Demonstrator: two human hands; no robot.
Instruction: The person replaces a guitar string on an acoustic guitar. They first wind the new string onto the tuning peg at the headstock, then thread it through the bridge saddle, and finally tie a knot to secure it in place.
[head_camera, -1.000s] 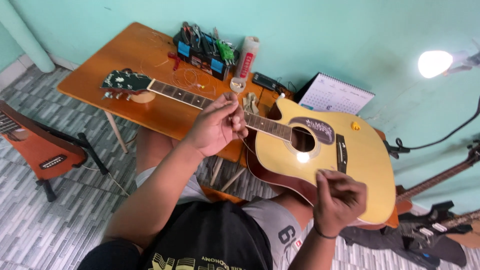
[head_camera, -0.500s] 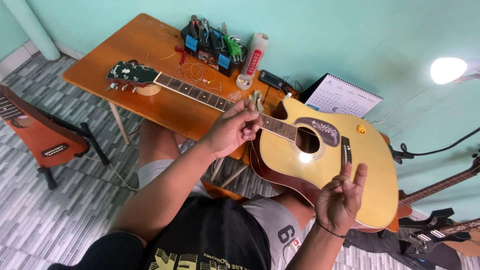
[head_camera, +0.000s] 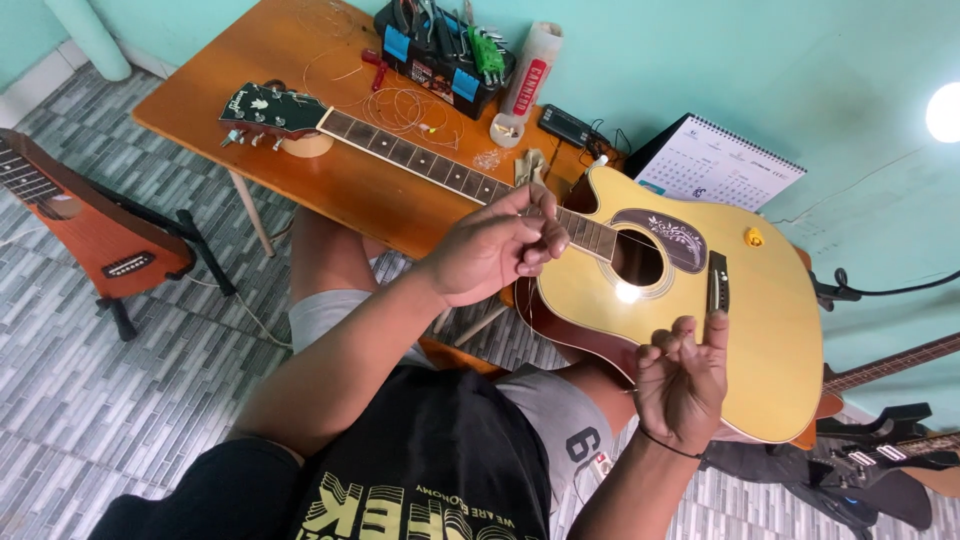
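A reddish instrument (head_camera: 95, 235) stands on the floor at far left. On the orange tabletop (head_camera: 330, 185) lies an acoustic guitar (head_camera: 700, 310), its headstock (head_camera: 265, 110) leftward and its yellow body hanging past the tabletop's edge toward the person. Loose strings (head_camera: 400, 105) and a tool case (head_camera: 440, 50) sit behind the neck. The left hand (head_camera: 495, 250) hovers over the neck's end, its grip narrow, fingertips pinched on a thin string (head_camera: 640, 240) that is barely visible. The right hand (head_camera: 685, 385) is over the lower body near the bridge (head_camera: 717, 283), fingers loosely curled, holding nothing visible. A calendar (head_camera: 720, 165) leans on the wall.
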